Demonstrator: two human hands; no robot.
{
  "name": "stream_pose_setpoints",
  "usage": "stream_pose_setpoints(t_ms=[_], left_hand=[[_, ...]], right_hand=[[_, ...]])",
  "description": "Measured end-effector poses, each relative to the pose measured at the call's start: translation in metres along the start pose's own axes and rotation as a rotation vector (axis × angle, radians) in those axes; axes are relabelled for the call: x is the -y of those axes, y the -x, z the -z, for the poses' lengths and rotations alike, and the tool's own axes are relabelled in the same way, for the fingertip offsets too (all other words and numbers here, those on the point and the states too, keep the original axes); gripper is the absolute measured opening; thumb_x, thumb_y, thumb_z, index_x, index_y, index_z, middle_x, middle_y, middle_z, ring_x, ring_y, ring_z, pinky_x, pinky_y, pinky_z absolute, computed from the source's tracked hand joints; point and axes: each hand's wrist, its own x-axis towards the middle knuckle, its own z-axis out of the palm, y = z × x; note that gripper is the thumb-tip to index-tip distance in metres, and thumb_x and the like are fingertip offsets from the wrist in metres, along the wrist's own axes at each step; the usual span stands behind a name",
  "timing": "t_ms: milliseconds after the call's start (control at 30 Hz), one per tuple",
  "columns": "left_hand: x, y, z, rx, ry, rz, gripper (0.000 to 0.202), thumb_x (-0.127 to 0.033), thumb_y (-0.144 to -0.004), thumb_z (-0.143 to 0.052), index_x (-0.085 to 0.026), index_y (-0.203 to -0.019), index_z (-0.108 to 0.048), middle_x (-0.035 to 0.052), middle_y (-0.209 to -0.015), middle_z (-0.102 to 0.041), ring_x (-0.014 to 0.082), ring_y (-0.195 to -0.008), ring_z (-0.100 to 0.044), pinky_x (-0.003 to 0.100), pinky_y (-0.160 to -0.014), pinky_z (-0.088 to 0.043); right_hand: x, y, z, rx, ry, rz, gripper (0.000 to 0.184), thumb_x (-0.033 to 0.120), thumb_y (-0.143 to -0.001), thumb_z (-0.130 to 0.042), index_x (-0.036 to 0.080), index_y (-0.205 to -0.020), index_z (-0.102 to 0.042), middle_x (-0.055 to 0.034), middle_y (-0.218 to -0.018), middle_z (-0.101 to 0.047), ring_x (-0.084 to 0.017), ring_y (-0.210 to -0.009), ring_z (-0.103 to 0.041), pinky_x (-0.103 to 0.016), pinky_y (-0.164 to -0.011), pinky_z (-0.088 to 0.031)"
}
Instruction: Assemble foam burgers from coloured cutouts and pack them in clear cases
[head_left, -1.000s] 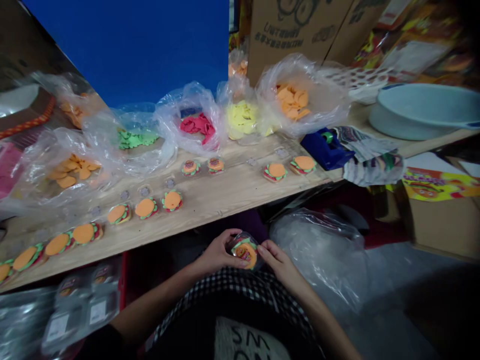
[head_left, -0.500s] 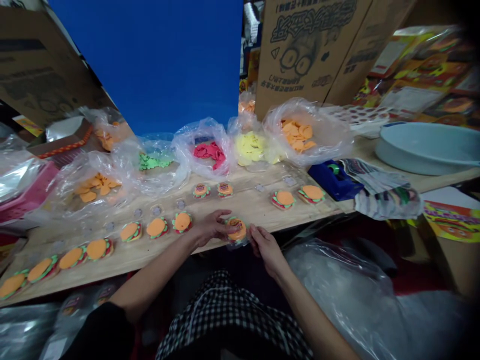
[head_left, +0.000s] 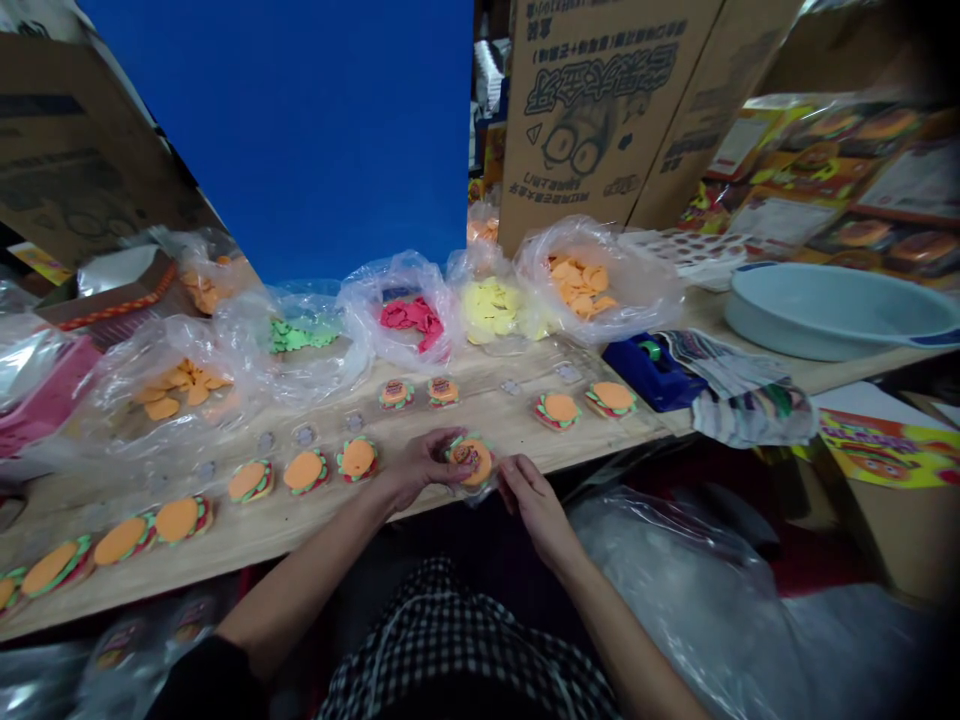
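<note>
My left hand (head_left: pixel 429 468) grips a foam toy burger (head_left: pixel 472 456) at the table's front edge, thumb and fingers around its left side. The burger has an orange top with a printed label, green frill and clear plastic along its lower edge. Close by its right side, my right hand (head_left: pixel 525 482) is closed in a pinch; what lies between the fingertips is too small to make out. Two burgers with labels (head_left: pixel 443 391) sit just behind. Plain orange-topped burgers (head_left: pixel 356 458) line the table to the left, and two more burgers (head_left: pixel 559 410) lie on the right.
Clear bags hold green pieces (head_left: pixel 301 335), red pieces (head_left: pixel 414 322), yellow pieces (head_left: pixel 491 306) and orange pieces (head_left: pixel 581 285). A blue tape dispenser (head_left: pixel 654 372) and a light-blue basin (head_left: pixel 832 315) stand right. A cardboard box (head_left: pixel 592 120) and blue panel (head_left: pixel 300 130) rise behind.
The camera view has shifted slightly. My left thumb now presses lower on the burger's left side, and more of its orange top shows. My right hand stays beside its right edge.
</note>
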Motion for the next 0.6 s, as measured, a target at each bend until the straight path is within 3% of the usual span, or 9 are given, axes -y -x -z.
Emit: stream_pose_setpoints(t_ms=[200,333,467,600], left_hand=[[-0.007,0.002,-0.009,-0.079,-0.097,-0.057,0.072,-0.022,-0.047,-0.078,-0.015,-0.112,-0.049,0.0072,-0.102,-0.056,0.0177,-0.093,-0.053,0.032,-0.082,-0.042],[-0.006,0.003,-0.021,-0.122,0.046,-0.155,0.079,-0.026,-0.049,-0.078,-0.017,-0.118,-0.041,0.0066,-0.098,-0.058,0.0176,-0.089,-0.055,0.031,-0.078,-0.043],[-0.001,0.005,-0.033,-0.075,0.152,-0.259,0.062,-0.030,-0.057,-0.073,-0.017,-0.111,-0.048,0.0088,-0.110,-0.055,0.0195,-0.100,-0.051,0.030,-0.082,-0.040],[0.001,0.005,-0.035,-0.102,0.174,-0.195,0.046,-0.043,-0.071,-0.058,-0.017,-0.107,-0.051,0.0083,-0.107,-0.055,0.0173,-0.091,-0.054,0.029,-0.073,-0.044]], right_hand=[[-0.001,-0.003,0.002,-0.034,-0.061,0.001,0.032,0.049,-0.073,-0.054,0.020,-0.065,-0.045,0.0071,-0.052,-0.032,-0.006,-0.044,-0.027,-0.020,-0.040,-0.021],[-0.005,-0.002,-0.001,-0.119,-0.287,0.029,0.030,0.046,-0.070,-0.058,0.021,-0.066,-0.043,0.0064,-0.054,-0.035,-0.007,-0.045,-0.032,-0.020,-0.042,-0.029],[-0.008,-0.002,0.000,-0.176,-0.422,-0.017,0.029,0.042,-0.066,-0.063,0.022,-0.068,-0.043,0.0066,-0.057,-0.039,-0.007,-0.046,-0.037,-0.021,-0.044,-0.034],[-0.013,-0.002,0.002,-0.186,-0.433,-0.046,0.028,0.042,-0.066,-0.064,0.022,-0.070,-0.044,0.0059,-0.059,-0.041,-0.008,-0.046,-0.037,-0.021,-0.043,-0.034]])
